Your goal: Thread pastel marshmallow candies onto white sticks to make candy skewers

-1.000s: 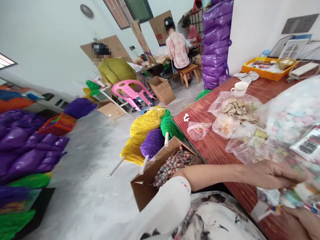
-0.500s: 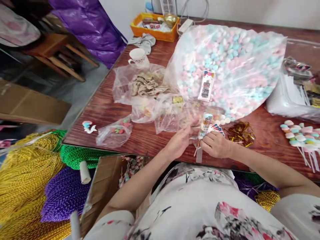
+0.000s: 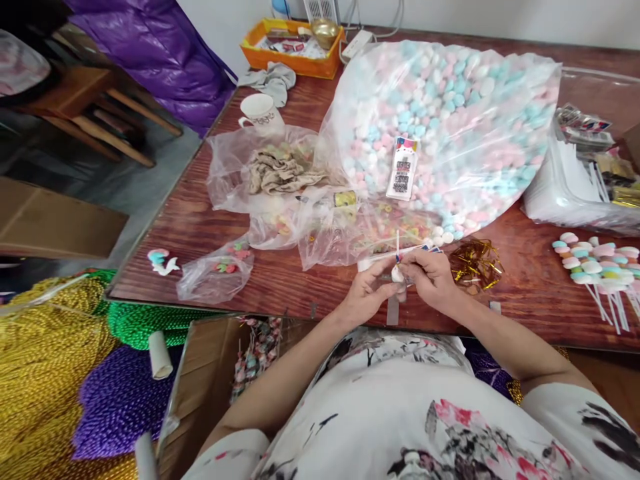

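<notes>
Near the table's front edge, my left hand point(image 3: 371, 291) and my right hand point(image 3: 429, 275) meet around a small wrapped candy stick point(image 3: 397, 272). Its white stick points up, away from me, and its wrapped body lies mostly hidden between my fingers. My left fingers are closed around the body; my right fingers pinch it near the stick. Just beyond my hands lie printed cards, partly covered. Gold twist ties point(image 3: 477, 265) are heaped to the right of my right hand. A large clear bag of pastel marshmallows point(image 3: 450, 127) lies behind, with a printed label card point(image 3: 403, 169) on it.
On the wooden table point(image 3: 295, 283) are a white mug point(image 3: 263, 115), an orange tray point(image 3: 290, 65), a beige cloth point(image 3: 283, 171), bags of gummies and, at right, marshmallow skewers point(image 3: 597, 263) and a plastic box point(image 3: 580, 193). Bead strands point(image 3: 45, 360) hang at lower left.
The wrapped candy has been turned round, so its stick now points away from me. Both hands have come together around it. The view has shifted slightly.
</notes>
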Tool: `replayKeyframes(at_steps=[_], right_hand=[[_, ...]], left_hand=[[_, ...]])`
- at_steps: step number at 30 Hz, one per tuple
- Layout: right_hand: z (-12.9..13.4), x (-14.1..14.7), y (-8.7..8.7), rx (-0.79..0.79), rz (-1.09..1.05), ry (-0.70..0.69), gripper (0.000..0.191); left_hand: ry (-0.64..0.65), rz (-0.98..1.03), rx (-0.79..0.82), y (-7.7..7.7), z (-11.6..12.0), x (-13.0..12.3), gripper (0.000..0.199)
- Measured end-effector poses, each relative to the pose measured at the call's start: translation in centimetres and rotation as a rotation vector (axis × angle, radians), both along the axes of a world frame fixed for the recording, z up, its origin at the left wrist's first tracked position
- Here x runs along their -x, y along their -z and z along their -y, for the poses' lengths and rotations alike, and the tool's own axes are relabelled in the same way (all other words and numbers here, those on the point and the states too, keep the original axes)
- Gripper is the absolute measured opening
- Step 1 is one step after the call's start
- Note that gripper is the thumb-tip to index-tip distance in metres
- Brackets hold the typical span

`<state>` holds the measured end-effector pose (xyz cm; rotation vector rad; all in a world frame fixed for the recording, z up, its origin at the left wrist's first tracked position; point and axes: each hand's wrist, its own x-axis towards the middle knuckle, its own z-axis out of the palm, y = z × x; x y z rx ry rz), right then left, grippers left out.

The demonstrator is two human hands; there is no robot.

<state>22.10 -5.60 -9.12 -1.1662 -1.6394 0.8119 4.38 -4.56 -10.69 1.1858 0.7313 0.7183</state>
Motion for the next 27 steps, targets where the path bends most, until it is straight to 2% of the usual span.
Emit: replayKeyframes(at_steps=[1,3,7,9,11,14,17,19,21,23,24,26,27], right_hand=[[0.2,0.3,-0.1,0.142,-0.147,-0.016,0.019],[0.5,0.6,0.0,0.427,-0.441,-0.068,0.023],[1.2,0.1,0.4,0.938,-0.902,-0.209,0.027],[1.9,-0.2,0.4,1.063,-1.047,-0.259,0.027],[2.9,0.0,0.2,1.104,-1.128,-0.275,0.026],[5.0,0.7,-0.5,1.108,-1.144,-0.278,0.023],[6.8,0.6,-0.6,1.048,-1.068,-0.225,0.013],[7.0,0.2,0.2,0.986,-0.998,-0.177,0.013],[7.0,-0.4,1.3,0.975,-0.946,-0.123,0.01],[7.2,-0.9,2.3,0.972,-0.906,-0.043,0.017],[7.3,-1.2,2.6,0.962,-0.892,-0.014,0.022],[7.6,-1.5,2.9,0.946,-0.887,0.04,0.027],[7.6,-1.4,3.0,0.942,-0.899,0.073,0.028]], left_hand=[[0.02,-0.053,-0.09,0.1,-0.2,0.1,0.04],[0.001,-0.197,-0.368,0.1,-0.6,0.4,0.027],[-0.028,-0.387,-0.905,0.0,-1.2,1.0,0.026],[-0.034,-0.443,-1.06,0.1,-1.1,1.0,0.028],[-0.034,-0.479,-1.122,0.1,-0.6,0.9,0.029],[-0.03,-0.432,-1.019,-0.6,1.3,0.6,0.027],[-0.083,-0.311,-0.726,-1.9,2.7,1.3,0.023],[-0.206,-0.274,-0.489,-2.7,2.8,3.6,0.031],[-0.326,-0.3,-0.305,-3.4,3.2,7.8,0.038],[-0.329,-0.466,-0.191,-3.8,4.4,13.3,0.039],[-0.262,-0.631,-0.158,-3.8,5.3,16.2,0.035],[-0.123,-1.129,-0.103,-3.5,7.5,21.0,0.019],[-0.094,-1.358,-0.048,-3.2,8.6,22.8,0.013]])
